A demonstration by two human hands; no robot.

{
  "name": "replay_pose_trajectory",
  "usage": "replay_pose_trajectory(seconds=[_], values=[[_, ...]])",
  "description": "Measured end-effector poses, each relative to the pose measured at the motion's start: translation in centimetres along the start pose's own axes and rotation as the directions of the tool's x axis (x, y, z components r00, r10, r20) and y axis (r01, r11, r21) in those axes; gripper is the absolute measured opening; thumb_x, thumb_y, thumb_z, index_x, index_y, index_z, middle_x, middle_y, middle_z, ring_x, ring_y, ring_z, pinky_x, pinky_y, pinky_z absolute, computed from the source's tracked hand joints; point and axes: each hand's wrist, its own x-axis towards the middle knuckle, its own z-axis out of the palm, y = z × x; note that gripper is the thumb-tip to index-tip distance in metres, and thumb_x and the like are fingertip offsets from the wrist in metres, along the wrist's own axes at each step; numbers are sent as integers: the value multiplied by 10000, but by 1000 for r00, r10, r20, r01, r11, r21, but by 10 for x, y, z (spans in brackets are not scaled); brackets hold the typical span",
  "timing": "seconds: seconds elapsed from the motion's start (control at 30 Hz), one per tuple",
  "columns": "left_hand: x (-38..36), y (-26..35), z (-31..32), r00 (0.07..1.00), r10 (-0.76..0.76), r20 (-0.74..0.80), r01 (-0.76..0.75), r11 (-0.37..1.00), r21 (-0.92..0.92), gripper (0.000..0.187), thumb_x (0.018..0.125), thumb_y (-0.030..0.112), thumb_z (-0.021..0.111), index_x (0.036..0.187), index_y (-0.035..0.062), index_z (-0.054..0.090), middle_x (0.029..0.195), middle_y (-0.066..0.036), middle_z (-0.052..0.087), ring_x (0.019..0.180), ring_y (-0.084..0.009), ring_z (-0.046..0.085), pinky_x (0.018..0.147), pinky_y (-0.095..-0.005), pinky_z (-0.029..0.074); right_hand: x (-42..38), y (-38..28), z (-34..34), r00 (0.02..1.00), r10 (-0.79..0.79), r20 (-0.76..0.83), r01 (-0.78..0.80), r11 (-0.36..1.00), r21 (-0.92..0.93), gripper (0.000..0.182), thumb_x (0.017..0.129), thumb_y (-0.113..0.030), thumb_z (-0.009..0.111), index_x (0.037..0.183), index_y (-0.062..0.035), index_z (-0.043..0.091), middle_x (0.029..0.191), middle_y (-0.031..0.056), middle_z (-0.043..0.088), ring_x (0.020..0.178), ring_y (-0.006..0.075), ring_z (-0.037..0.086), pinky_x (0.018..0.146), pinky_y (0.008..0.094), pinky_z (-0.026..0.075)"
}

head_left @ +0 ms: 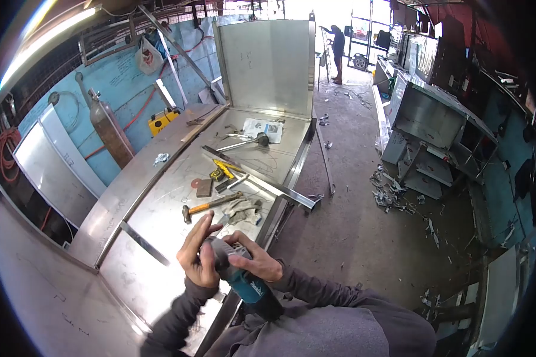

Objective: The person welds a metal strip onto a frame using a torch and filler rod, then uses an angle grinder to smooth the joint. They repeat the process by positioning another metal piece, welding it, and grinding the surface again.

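Near the bottom centre, a teal and black power tool [251,289] is held close to my body, its grey head pointing up and left. My left hand [198,253] is at the left side of the tool's head, fingers extended upward and the thumb against it. My right hand [257,260] wraps round the head from the right. Just beyond my hands, grey work gloves [242,211] lie on the metal table [152,279], beside a hammer [203,206] with an orange handle. Further up are a yellow tape measure [218,174] and a dark block [204,188].
A long metal bar [262,180] crosses the table. An upright metal panel [267,66] stands at its far end. Gas cylinder [110,128] and yellow machine [163,122] are at left. Metal scraps [387,189] litter the floor near metal cabinets [429,119]. A person [337,52] stands far back.
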Motion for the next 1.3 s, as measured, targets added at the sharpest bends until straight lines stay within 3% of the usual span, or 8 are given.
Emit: replay_pose_trajectory(seconds=[0.2,0.3,0.53,0.67,0.7,0.77,1.13,1.3], values=[[-18,-15,14,892,-449,-45,322,703,-634,792,926,618,304,1461,35,266,1409,-203,414,1220,-343,483,973,-430,421,-19,-7,-1,999,11,-49,-2,984,178,536,907,-415,604,1265,-68,408,1155,65,519,1010,114,522,853,243,445],[-86,-98,-10,754,-536,381,577,261,-774,851,891,656,377,1464,44,234,1450,-222,335,1311,-348,376,1067,-481,336,-24,5,4,993,121,-5,-87,743,664,693,849,-525,637,1287,-34,420,991,72,606,817,142,617,735,289,518],[-97,-143,27,634,-460,622,720,59,-691,1089,686,817,527,1393,8,348,1371,-229,425,1218,-387,478,1043,-521,372,-72,66,7,915,349,201,-403,815,416,584,849,-437,653,1225,-27,474,972,92,617,802,179,638,728,304,540],[-76,-121,38,630,-583,513,751,291,-592,1034,776,802,406,1432,14,274,1372,-256,428,1166,-402,520,956,-490,468,-36,80,11,933,72,352,-360,206,910,601,815,-402,686,1205,-16,439,942,84,559,825,220,605,782,374,510],[-72,-130,40,605,-556,570,654,-61,-754,980,807,783,380,1421,25,299,1318,-240,490,1097,-369,572,887,-463,513,-25,81,13,912,-123,391,-393,12,919,612,819,-425,677,1206,-18,435,949,77,554,832,222,603,782,385,517],[-49,-117,37,659,-473,585,668,11,-744,949,814,766,402,1406,29,325,1278,-220,526,1079,-348,584,878,-446,520,-1,77,21,816,-436,380,-509,-229,830,692,802,-487,679,1224,-9,409,986,85,545,858,238,598,785,410,525],[-53,-106,57,753,-299,586,655,256,-711,1170,590,834,585,1383,21,306,1130,-207,586,893,-357,643,768,-439,567,-29,75,18,766,-443,465,-563,-114,819,826,759,-682,601,1164,27,475,919,122,585,812,273,629,803,424,529],[-66,-140,36,796,-468,384,564,342,-752,893,774,716,529,1397,131,272,1232,-196,509,953,-327,621,718,-476,576,-71,51,-6,867,321,380,-497,512,701,860,871,-727,339,1070,76,575,1038,230,638,922,295,648,820,372,517]])
